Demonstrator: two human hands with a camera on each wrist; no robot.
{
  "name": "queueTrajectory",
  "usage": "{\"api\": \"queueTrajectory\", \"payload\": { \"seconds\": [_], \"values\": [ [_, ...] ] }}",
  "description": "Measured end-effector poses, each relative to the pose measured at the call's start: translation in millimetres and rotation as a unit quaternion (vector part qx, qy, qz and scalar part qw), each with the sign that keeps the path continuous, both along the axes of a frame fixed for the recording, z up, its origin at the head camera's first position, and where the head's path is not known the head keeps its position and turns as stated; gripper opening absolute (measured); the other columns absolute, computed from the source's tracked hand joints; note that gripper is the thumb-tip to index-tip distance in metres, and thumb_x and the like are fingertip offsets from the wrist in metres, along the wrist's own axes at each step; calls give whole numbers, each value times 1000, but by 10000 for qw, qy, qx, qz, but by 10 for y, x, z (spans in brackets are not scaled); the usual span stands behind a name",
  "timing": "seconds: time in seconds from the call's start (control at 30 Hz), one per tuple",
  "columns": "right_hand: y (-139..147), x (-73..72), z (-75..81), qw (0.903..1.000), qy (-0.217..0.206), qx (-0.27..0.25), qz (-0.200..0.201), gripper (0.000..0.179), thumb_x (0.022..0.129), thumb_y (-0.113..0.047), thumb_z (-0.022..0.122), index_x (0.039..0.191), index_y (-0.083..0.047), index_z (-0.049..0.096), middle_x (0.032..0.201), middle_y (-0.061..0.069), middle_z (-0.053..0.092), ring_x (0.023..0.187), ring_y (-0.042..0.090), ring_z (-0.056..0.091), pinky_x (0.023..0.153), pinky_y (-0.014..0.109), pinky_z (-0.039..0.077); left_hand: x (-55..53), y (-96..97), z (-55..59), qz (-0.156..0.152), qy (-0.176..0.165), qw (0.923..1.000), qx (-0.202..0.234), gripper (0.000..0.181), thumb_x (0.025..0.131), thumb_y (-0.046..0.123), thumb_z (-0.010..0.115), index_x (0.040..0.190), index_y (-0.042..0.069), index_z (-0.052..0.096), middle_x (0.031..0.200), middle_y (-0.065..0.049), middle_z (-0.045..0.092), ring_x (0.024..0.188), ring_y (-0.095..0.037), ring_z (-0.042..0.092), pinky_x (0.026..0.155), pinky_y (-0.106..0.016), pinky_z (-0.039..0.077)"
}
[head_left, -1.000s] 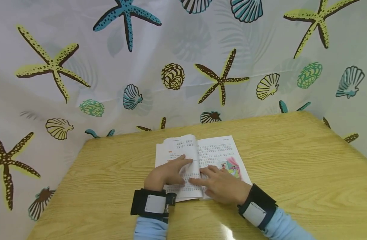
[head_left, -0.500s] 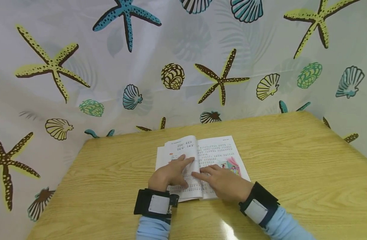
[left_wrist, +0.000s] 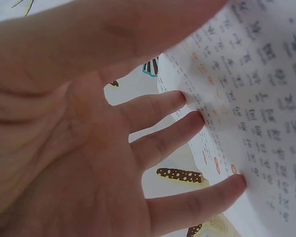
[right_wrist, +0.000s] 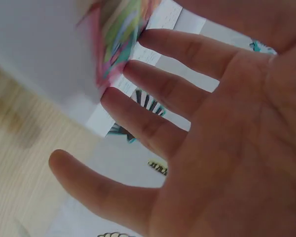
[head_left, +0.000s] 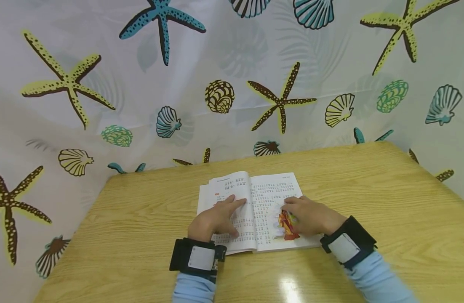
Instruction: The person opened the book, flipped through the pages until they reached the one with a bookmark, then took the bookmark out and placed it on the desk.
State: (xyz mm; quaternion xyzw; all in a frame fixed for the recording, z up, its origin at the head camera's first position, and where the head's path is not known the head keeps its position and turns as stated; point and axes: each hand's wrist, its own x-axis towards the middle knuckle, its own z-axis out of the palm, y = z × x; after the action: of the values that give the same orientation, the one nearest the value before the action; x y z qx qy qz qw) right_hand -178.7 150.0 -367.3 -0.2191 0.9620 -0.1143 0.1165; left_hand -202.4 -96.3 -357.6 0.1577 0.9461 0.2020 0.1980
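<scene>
An open book (head_left: 260,187) with printed text lies on the wooden table. My left hand (head_left: 213,221) rests on its left page, fingers spread; in the left wrist view several fingertips (left_wrist: 237,183) touch the paper. Over the outer part of the right page lies my right hand (head_left: 313,216), partly covering the colour pictures; a red and orange picture (head_left: 288,226) shows beside it. In the right wrist view, three extended fingertips (right_wrist: 111,96) meet the page at a colourful picture (right_wrist: 118,44), while another finger stands apart from it. Neither hand grips anything.
The wood-grain table (head_left: 387,202) extends on both sides of the book. Behind and beside it hangs a white cloth (head_left: 239,54) printed with starfish and shells. Black bands (head_left: 197,256) wrap both wrists over light blue sleeves.
My right hand has moved from near the book's middle fold to the right, across the right page, uncovering the red and orange picture. My left hand has shifted slightly right.
</scene>
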Motion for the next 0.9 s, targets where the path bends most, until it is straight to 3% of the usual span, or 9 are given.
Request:
{"api": "queueTrajectory", "payload": {
  "seconds": [0.2,0.77,0.9],
  "values": [
    [151,-58,2,9998,14,-57,-201,63,78,-25,88,131,2,65,140,23,53,127,44,50,99,59,48,3,-4,6,10,3,10000,10,89,75,4,89,153,18,48,165,-10,29,150,-39,25,115,-60,29],
    [241,-85,-7,9989,-177,-182,-404,62,80,-18,87,132,4,62,142,28,48,126,50,48,101,62,45,2,-11,-6,-50,33,10000,56,89,75,4,89,153,17,48,165,-11,29,150,-39,26,115,-61,29],
    [247,-84,1,9967,-249,1,-774,71,81,-22,85,137,8,55,147,33,43,129,56,43,100,68,43,1,-14,-10,-42,16,10000,63,89,75,4,88,153,17,48,165,-11,28,150,-39,25,115,-60,28]
  ]
}}
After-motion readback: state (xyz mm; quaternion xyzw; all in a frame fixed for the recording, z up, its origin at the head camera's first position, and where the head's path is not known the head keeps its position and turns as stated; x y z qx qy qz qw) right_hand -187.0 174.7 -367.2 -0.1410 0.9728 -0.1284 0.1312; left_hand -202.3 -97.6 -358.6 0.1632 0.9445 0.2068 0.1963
